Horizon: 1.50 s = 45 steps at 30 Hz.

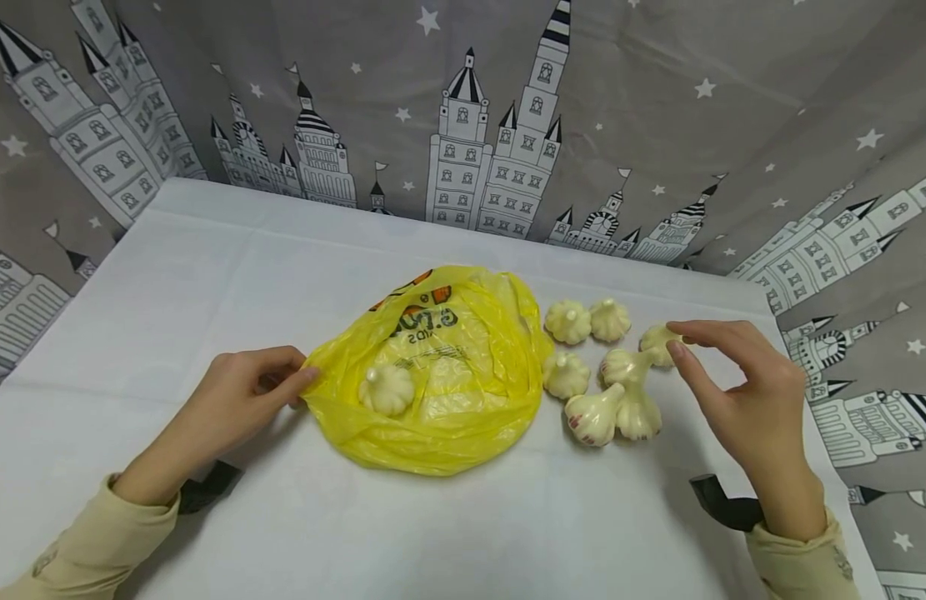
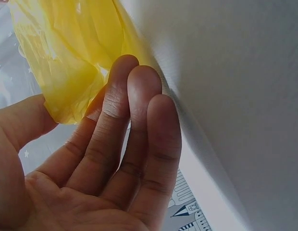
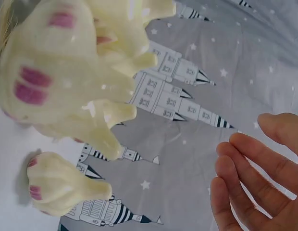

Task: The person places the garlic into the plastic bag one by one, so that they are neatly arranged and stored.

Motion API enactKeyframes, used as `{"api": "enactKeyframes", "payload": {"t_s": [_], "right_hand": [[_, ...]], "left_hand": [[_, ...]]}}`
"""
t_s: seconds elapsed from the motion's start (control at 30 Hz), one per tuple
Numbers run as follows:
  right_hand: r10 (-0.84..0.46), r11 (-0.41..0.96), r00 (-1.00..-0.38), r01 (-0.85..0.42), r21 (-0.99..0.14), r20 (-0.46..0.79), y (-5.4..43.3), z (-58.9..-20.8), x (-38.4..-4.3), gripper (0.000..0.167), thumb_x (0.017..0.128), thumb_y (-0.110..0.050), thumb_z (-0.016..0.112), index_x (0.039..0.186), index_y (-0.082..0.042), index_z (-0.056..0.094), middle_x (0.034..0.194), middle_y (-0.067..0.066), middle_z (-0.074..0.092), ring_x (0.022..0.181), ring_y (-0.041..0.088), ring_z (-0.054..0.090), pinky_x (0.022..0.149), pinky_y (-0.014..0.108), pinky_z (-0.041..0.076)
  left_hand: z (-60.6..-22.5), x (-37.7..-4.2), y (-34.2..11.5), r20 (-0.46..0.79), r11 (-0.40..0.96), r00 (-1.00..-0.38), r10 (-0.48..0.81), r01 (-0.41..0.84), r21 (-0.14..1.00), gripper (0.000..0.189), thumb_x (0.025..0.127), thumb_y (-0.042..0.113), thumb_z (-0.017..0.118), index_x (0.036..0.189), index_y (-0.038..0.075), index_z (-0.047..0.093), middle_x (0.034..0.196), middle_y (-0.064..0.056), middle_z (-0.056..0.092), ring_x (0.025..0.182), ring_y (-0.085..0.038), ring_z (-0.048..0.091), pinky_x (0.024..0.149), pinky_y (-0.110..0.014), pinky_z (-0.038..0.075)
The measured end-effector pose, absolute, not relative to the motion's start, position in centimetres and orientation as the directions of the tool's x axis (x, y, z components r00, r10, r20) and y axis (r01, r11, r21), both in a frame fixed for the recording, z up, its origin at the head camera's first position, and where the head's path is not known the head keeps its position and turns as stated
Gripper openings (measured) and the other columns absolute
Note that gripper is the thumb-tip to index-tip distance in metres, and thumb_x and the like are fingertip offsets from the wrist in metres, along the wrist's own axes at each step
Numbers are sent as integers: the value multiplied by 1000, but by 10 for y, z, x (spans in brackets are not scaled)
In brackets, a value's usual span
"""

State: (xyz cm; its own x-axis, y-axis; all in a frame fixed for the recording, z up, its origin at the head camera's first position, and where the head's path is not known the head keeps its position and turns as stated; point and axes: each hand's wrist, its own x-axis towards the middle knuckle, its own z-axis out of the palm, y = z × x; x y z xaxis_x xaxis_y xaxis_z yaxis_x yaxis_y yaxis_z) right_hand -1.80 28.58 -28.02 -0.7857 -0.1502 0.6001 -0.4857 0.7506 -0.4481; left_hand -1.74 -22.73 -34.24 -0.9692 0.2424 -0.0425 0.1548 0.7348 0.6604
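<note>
A crinkled yellow plastic bag point(image 1: 432, 450) lies spread with its mouth facing up, dark print showing inside. One cream garlic bulb point(image 1: 386, 390) sits in its left part. My left hand point(image 1: 241, 392) pinches the bag's left edge between thumb and forefinger; in the left wrist view the other fingers point(image 2: 156, 139) extend beside the yellow plastic point(image 2: 72, 62). Right of the bag, several garlic bulbs point(image 1: 592, 417) are grouped, some leaning together. Over the farthest-right bulb point(image 1: 655, 343) is my right hand point(image 1: 740, 383), thumb and forefinger apart. In the right wrist view its fingers point(image 3: 254, 168) hold nothing, away from a purple-marked bulb point(image 3: 57, 185).
A white cloth point(image 1: 207, 275) covers the table. Behind it and along both sides hangs a grey curtain point(image 1: 620, 100) printed with castles and stars. Dark straps point(image 1: 725, 504) show at both wrists.
</note>
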Motion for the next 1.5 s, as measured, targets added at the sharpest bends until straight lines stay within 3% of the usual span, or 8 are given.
{"api": "enactKeyframes", "payload": {"t_s": [0.23,0.43,0.73,0.87,1.13,1.5], "right_hand": [[-172,765,-811,-468,-442,560,292,-280,-21,27,86,1,83,112,-8,81,103,10,79,100,-7,64,91,9,44],[-240,814,-853,-436,-382,463,297,-286,-22,26,82,-2,88,105,-13,82,99,2,80,89,-8,62,69,10,43],[-263,854,-910,-374,-363,319,292,-295,-30,18,83,-14,90,99,-14,82,86,0,78,73,24,73,65,21,46],[-269,858,-933,-345,-380,241,289,-300,-31,16,86,-13,88,100,-12,82,86,0,79,72,21,72,62,29,51],[-284,857,-935,-347,-381,213,289,-304,-33,9,87,-13,88,93,-15,82,84,-5,78,68,11,67,62,26,54],[-288,855,-943,-332,-397,168,294,-306,-33,8,89,-16,87,95,-17,81,84,-7,77,68,9,68,62,26,53]], "left_hand": [[-343,-19,-228,-35,738,-969,243,162,655,18,106,29,67,97,14,74,73,7,69,63,-8,58,55,-26,41],[-343,-18,-229,-45,744,-970,240,154,650,19,106,30,67,99,14,75,73,8,69,63,-8,57,56,-26,40],[-341,-17,-232,-44,757,-974,221,142,637,20,106,31,66,99,15,75,73,8,69,64,-8,59,58,-25,42],[-341,-17,-232,-58,752,-974,217,129,646,19,106,30,67,99,14,75,73,8,70,65,-9,61,58,-25,42],[-341,-20,-230,-47,750,-971,234,149,645,18,105,29,67,100,14,75,73,8,69,65,-9,60,61,-25,43],[-342,-21,-227,-50,743,-970,240,150,652,17,105,28,68,101,14,76,74,9,70,67,-9,63,63,-25,45]]}}
